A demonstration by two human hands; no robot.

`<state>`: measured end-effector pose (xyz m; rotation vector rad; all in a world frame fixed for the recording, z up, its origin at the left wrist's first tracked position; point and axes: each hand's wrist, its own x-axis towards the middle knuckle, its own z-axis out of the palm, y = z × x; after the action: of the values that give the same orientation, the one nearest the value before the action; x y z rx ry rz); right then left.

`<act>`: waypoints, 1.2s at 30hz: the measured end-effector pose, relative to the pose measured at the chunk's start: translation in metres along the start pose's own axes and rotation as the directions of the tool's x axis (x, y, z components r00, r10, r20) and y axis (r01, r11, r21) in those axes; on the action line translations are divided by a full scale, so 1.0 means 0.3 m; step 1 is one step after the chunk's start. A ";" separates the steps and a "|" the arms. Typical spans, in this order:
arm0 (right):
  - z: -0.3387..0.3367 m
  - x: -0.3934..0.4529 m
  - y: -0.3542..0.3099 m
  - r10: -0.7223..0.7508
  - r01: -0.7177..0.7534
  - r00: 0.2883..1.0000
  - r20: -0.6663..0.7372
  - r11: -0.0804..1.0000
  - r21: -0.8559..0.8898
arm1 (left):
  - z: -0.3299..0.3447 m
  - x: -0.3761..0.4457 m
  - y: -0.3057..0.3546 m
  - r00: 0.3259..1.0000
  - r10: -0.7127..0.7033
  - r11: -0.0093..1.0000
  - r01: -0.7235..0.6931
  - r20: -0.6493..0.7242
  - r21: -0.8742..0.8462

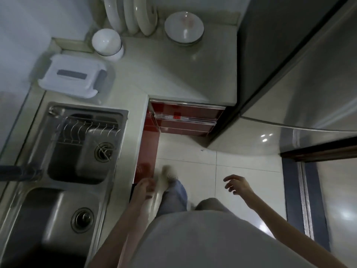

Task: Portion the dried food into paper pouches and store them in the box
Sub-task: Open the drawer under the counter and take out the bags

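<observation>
A white lidded box with grey clips sits shut on the counter, far left, behind the sink. My left hand hangs blurred beside the counter's front edge, fingers loosely curled, holding nothing I can make out. My right hand hovers over the floor tiles with fingers spread and relaxed, empty. Both hands are well below and in front of the box. No paper pouches or dried food show in this view.
A double steel sink with a wire rack fills the left. White plates, a bowl and a white jar stand at the back. Red drawers sit under the counter; a steel fridge rises at right.
</observation>
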<state>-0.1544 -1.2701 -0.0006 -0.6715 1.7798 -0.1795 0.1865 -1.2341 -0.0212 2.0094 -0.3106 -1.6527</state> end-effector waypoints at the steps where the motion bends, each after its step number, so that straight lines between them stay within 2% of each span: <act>1: 0.018 0.021 -0.044 -0.002 0.002 1.000 -0.008 1.000 0.016 | 0.008 0.034 0.059 1.000 0.016 1.000 -0.016 0.026 0.009; 8: 0.097 0.151 -0.281 0.029 -0.026 0.999 -0.035 0.995 0.095 | 0.091 0.200 0.345 0.992 0.001 0.994 -0.014 0.126 0.108; 12: 0.117 0.255 -0.381 0.085 -0.081 0.996 -0.015 0.983 0.165 | 0.155 0.326 0.426 0.985 -0.057 0.998 0.052 0.161 0.033; 15: 0.132 0.350 -0.438 0.104 -0.102 0.995 -0.003 0.977 0.186 | 0.204 0.424 0.451 0.986 -0.096 0.994 0.103 0.135 -0.044; 24: 0.198 0.669 -0.514 0.132 -0.130 0.991 0.006 0.960 0.247 | 0.337 0.723 0.474 0.988 -0.069 0.982 0.043 0.137 0.186; 27: 0.224 0.794 -0.509 0.151 -0.155 0.988 0.034 0.953 0.260 | 0.378 0.856 0.467 0.989 -0.093 0.973 0.067 0.113 0.219; 36: 0.300 1.151 -0.532 0.179 -0.178 0.983 0.032 0.907 0.381 | 0.475 1.177 0.473 0.992 -0.123 0.985 0.121 0.005 0.119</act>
<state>-0.0742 -1.5635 -0.2460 -0.2250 1.7325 -0.3921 0.1513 -1.5589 -0.2628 2.1442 -0.3015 -1.7595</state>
